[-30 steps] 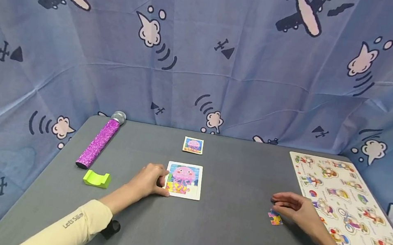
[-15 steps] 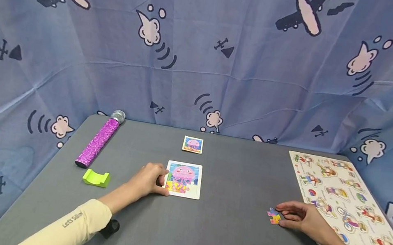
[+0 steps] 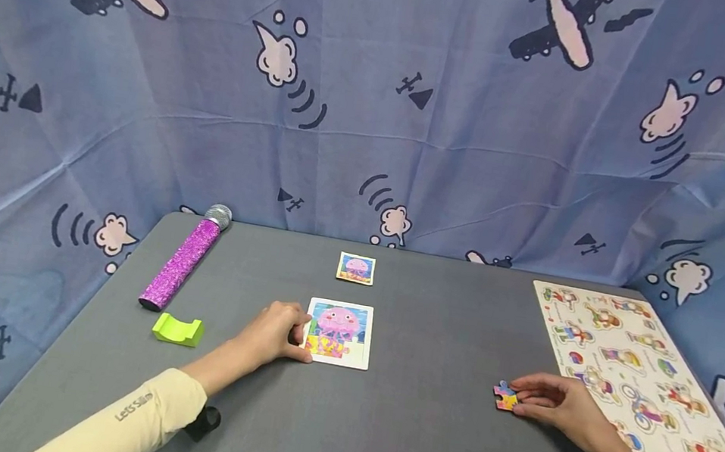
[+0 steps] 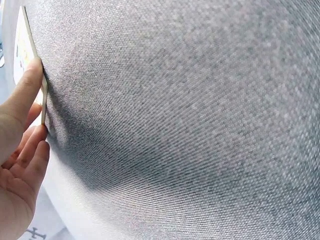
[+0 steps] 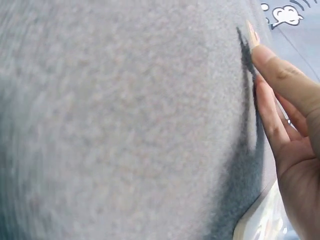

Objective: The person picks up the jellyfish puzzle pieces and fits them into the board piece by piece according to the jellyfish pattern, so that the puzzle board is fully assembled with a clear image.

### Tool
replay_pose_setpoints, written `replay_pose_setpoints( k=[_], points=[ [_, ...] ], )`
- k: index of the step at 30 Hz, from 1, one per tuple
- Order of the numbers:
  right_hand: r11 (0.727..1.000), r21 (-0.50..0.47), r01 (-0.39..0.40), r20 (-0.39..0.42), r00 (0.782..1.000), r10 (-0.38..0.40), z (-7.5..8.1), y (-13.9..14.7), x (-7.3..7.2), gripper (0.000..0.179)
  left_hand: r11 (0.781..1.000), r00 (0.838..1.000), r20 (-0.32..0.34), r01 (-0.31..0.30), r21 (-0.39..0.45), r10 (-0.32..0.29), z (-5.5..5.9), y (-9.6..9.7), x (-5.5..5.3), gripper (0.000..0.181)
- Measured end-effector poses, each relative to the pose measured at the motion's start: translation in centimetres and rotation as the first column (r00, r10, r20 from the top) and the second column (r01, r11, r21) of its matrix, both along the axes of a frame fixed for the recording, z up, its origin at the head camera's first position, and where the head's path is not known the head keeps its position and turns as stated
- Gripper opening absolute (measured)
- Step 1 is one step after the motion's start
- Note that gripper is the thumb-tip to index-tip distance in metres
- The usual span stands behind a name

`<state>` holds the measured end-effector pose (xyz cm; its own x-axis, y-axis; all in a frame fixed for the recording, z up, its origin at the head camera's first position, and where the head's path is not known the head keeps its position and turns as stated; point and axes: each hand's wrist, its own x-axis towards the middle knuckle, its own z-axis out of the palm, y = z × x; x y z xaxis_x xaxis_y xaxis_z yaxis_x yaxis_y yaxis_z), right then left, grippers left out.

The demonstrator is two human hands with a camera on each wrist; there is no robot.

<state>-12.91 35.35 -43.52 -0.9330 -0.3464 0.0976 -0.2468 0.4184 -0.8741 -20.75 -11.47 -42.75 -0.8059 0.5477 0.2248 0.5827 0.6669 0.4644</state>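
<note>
A jigsaw puzzle in a white frame [image 3: 355,360] lies mid-table, showing a pink jellyfish; a pale patch shows at the picture's lower right. My left hand [image 3: 276,333] holds the frame at its left side, thumb near the lower left corner. The left wrist view has the frame's edge [image 4: 31,40] between thumb and fingers. Farther right, my right hand [image 3: 565,409] pinches a colourful puzzle piece [image 3: 505,397] between thumb and fingers. From the right wrist, only the thin edge of the piece [image 5: 253,35] shows beyond the thumb, close over the table.
Behind the puzzle lies a small jellyfish card [image 3: 355,269]. A purple glitter microphone [image 3: 186,260] and a lime green cradle-shaped block [image 3: 177,330] are at left. A large white picture board [image 3: 721,426] occupies the right side. A patterned curtain [image 3: 351,102] hangs behind the table.
My right hand has shifted slightly right and taken the puzzle piece between thumb and fingers; the piece has turned a little. The left hand and the framed puzzle stay put.
</note>
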Motion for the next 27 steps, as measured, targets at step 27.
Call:
replay_pose_setpoints(
  k=[27],
  points=[
    [0.986, -0.153, 0.065, 0.109, 0.993, -0.049, 0.4, -6.5, -2.2, 0.033, 1.0, 1.0, 0.029, 0.0, 0.013, 0.0, -0.1, 0.0, 0.1, 0.038]
  ],
)
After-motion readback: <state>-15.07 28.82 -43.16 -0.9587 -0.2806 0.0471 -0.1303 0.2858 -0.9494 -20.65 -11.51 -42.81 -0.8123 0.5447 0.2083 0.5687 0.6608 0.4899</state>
